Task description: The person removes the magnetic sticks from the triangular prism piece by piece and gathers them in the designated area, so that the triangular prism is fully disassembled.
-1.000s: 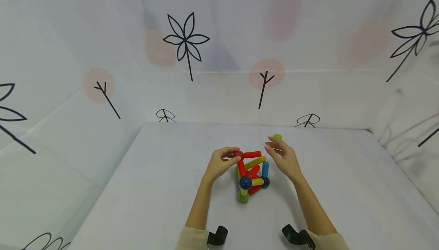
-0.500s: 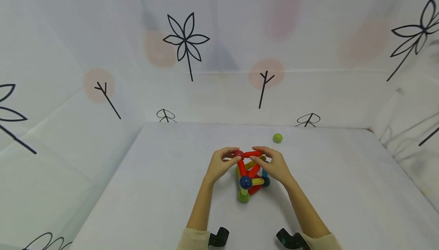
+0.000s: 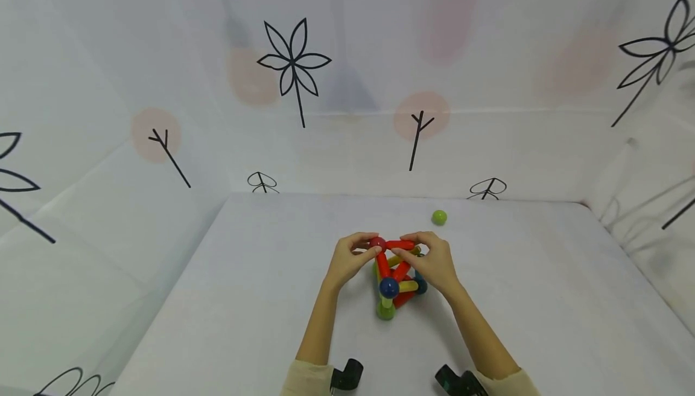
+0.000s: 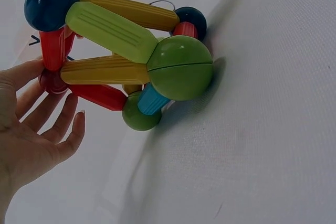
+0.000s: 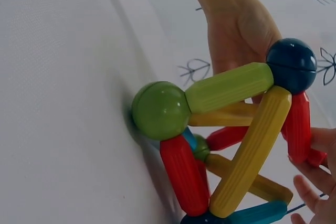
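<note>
Red shiny ball is pinched by left hand, far red stick by right hand; pushing too hard might buckle that multicoloured ball-and-stick frame.

I'm viewing a white table that is stretching back to a pale backdrop. Black flowers and twigs are decorating it among faint peach discs, and a horizontal crease is crossing it.

I work in a booth-like space: flower-printed sheeting bounds the white table on three sides.
</note>
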{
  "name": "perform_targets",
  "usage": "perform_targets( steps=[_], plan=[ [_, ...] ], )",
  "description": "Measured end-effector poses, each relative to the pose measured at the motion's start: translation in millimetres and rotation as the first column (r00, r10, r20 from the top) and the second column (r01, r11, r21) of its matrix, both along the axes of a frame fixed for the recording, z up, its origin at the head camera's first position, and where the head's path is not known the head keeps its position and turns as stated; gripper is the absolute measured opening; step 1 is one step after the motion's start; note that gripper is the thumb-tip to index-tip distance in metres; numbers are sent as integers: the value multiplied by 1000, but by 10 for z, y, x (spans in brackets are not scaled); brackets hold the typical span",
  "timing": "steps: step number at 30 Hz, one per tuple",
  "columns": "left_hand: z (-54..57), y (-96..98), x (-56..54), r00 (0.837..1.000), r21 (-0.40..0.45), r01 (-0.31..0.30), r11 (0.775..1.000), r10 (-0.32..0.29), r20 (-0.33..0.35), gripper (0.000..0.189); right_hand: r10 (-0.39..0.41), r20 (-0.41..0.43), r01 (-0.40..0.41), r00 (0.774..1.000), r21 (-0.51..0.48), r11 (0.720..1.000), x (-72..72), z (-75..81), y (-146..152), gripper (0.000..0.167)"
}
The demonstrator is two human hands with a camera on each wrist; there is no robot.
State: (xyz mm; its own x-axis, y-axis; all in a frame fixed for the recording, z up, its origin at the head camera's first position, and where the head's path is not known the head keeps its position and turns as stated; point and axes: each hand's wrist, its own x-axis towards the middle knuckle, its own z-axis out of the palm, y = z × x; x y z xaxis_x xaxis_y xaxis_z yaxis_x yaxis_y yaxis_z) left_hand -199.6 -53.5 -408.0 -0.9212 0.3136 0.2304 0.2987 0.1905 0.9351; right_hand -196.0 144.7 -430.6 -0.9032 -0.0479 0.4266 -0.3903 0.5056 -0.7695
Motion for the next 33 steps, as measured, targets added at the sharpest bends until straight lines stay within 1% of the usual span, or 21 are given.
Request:
perform_targets(
  steps=[3, 7, 11, 15, 18, 24, 29, 33],
  plan=[
    [-2, 0, -1, 1000, 2, 3, 1000, -3, -3, 31, -37, -47, 36, 998, -31, 999, -8, 0, -2, 26],
    [-14, 5, 2, 1000, 1, 9, 1000, -9, 2, 31, -68, -74, 63, 995, -78, 995, -28, 10, 6, 25],
    [-21, 11, 9, 1000, 3, 2, 1000, -2, 14, 31, -47, -40, 43, 998, -99, 994, -29, 15, 29, 26],
    [-26, 12, 14, 1000, 12, 0, 1000, -1, 19, 31, -14, 19, 16, 1000, -102, 995, -4, 25, 62, 28],
    [-23, 10, 15, 1000, 11, 0, 1000, -1, 18, 31, 3, 44, 1, 999, -98, 995, 16, 44, 91, 30],
    [-7, 6, 18, 1000, -2, -1, 1000, 1, 12, 31, 20, 53, -15, 998, -107, 994, 35, 70, 163, 31],
    [-5, 2, 24, 1000, -1, 0, 1000, 0, 16, 31, 3, 52, 1, 999, -87, 996, 17, 53, 252, 29],
    [-5, 1, 30, 1000, -1, 1, 1000, -1, 17, 31, -19, 49, 24, 999, -93, 995, -8, 22, 356, 29]
  ],
)
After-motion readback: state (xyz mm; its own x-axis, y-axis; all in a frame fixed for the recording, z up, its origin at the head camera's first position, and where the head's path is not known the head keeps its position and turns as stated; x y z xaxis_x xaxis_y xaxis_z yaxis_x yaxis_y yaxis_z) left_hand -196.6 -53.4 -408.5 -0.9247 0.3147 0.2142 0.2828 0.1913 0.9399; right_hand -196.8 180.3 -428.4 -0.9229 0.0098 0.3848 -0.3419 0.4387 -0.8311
